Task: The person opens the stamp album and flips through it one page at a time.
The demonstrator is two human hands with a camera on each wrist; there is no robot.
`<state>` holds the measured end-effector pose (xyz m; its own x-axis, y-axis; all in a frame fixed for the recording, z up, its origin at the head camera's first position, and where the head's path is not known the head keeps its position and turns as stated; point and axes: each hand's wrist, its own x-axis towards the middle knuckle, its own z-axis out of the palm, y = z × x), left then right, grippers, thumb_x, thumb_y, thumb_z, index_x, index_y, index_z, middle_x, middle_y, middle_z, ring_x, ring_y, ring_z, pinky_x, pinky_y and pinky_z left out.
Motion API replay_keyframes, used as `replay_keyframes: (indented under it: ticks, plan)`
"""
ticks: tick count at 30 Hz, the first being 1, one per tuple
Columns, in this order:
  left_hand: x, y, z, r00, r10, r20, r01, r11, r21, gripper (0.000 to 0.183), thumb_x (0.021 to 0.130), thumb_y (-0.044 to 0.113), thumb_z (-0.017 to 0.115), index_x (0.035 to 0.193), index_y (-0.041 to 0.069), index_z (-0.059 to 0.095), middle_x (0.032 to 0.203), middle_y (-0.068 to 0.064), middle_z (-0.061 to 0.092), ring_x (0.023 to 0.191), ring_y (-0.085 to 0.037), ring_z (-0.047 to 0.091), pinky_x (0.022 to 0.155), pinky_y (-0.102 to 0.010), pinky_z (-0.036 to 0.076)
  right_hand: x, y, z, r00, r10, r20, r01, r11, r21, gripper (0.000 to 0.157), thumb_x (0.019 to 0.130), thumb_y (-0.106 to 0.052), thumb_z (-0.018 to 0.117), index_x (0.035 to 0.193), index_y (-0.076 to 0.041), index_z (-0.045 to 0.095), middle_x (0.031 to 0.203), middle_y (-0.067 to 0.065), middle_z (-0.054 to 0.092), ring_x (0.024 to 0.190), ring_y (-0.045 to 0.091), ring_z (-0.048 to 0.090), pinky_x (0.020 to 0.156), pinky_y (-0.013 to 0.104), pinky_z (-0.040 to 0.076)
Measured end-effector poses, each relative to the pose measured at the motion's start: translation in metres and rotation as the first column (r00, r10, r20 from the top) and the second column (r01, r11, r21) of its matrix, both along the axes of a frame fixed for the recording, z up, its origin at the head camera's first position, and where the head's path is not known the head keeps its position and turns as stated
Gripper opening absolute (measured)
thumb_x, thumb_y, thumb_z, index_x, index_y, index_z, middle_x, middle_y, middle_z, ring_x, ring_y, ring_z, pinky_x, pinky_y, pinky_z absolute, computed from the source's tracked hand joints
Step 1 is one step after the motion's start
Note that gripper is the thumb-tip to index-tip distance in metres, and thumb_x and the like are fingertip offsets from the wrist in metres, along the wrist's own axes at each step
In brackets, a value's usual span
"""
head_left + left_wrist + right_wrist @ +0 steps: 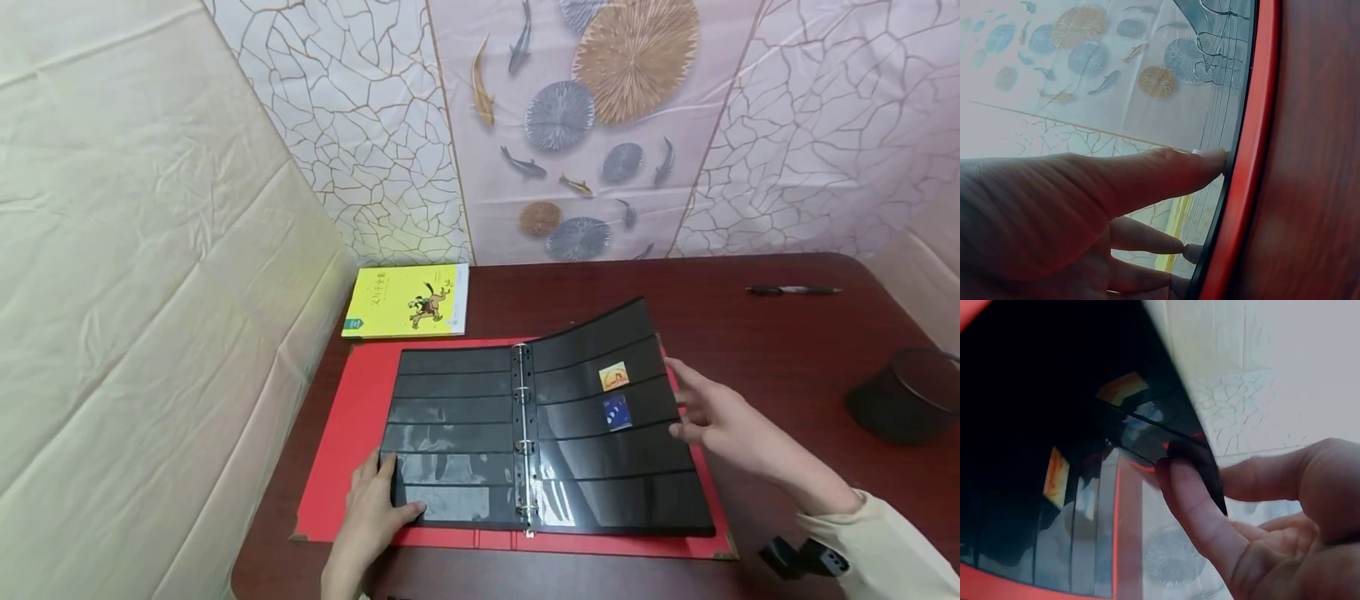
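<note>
A red ring-binder stamp album [337, 467] lies open on the table with black pocket pages on both sides. Its right page [600, 500] is lifted and curved along the outer edge, where my right hand [720, 421] pinches it; the right wrist view shows fingers [1194, 506] on both faces. On that page sit an orange-and-cream stamp [613, 377] and, below it, a dark blue stamp [617, 412]. My left hand [372, 504] rests at the lower outer edge of the flat left page [457, 362], thumb [1166, 175] on its surface.
A yellow book [390, 292] lies behind the album at the left. Toward the back right is a pen [795, 290], and a black round container [896, 400] stands at the right edge. Patterned cloth [585, 183] hangs behind the dark red table [750, 333].
</note>
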<state>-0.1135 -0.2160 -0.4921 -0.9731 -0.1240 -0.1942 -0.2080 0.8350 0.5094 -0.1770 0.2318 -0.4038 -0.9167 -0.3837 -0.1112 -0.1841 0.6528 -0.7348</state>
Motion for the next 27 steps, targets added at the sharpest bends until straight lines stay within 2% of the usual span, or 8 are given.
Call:
replay_keyframes:
  ticks: [3,7,10,14,21,27]
  plan:
    - [0.0,0.0,0.0,1.0,-0.007,0.004,0.007,1.0,-0.006,0.087,0.077,0.02,0.091,0.145,-0.013,0.049,0.156,-0.039,0.033,0.141,-0.054,0.033,0.107,-0.071,0.036,0.002,-0.001,0.008,1.0,-0.003,-0.02,0.002,1.0,-0.014,0.085,0.093,0.004,0.067,0.16,0.01,0.015,0.134,0.041,0.057,0.114,0.046,0.067,0.076,0.04,0.061]
    - [-0.001,0.001,0.0,1.0,-0.018,0.001,0.018,1.0,-0.017,0.084,0.078,0.02,0.091,0.144,-0.013,0.05,0.157,-0.039,0.033,0.142,-0.054,0.033,0.107,-0.071,0.036,0.003,-0.005,0.022,1.0,-0.011,-0.015,0.01,0.998,-0.057,0.078,0.095,0.006,0.062,0.16,0.011,0.017,0.131,0.037,0.062,0.105,0.034,0.072,0.07,0.033,0.057]
    - [-0.001,0.001,0.0,1.0,-0.02,0.009,0.021,0.999,-0.024,0.083,0.077,0.02,0.091,0.142,-0.013,0.052,0.158,-0.038,0.033,0.141,-0.054,0.033,0.107,-0.071,0.037,0.003,-0.01,0.03,1.0,-0.021,0.003,0.022,0.997,-0.078,0.076,0.096,0.006,0.059,0.16,0.01,0.017,0.129,0.034,0.064,0.103,0.029,0.072,0.07,0.034,0.058]
    - [-0.001,0.001,-0.001,1.0,-0.014,0.025,0.014,1.0,-0.023,0.082,0.078,0.021,0.091,0.142,-0.012,0.052,0.157,-0.039,0.033,0.141,-0.054,0.033,0.107,-0.071,0.036,0.004,-0.016,0.036,1.0,-0.021,-0.013,0.02,0.996,-0.087,0.076,0.097,0.004,0.061,0.16,0.009,0.019,0.132,0.036,0.062,0.106,0.032,0.072,0.077,0.038,0.062]
    - [-0.001,0.001,0.001,1.0,-0.002,0.009,0.003,1.0,-0.01,0.08,0.076,0.018,0.091,0.14,-0.012,0.054,0.156,-0.038,0.035,0.14,-0.054,0.034,0.106,-0.071,0.037,0.001,-0.026,0.048,0.999,-0.002,-0.045,-0.001,0.997,-0.072,0.077,0.097,0.0,0.064,0.16,0.007,0.021,0.132,0.035,0.062,0.108,0.034,0.072,0.08,0.042,0.062]
    - [-0.002,0.002,0.002,1.0,-0.012,0.009,0.012,1.0,-0.013,0.079,0.076,0.018,0.092,0.139,-0.012,0.056,0.156,-0.038,0.036,0.14,-0.054,0.035,0.106,-0.071,0.037,-0.005,-0.036,0.058,0.999,0.01,-0.04,-0.012,0.999,-0.043,0.076,0.098,-0.004,0.065,0.161,0.006,0.024,0.14,0.037,0.056,0.125,0.048,0.061,0.088,0.054,0.059]
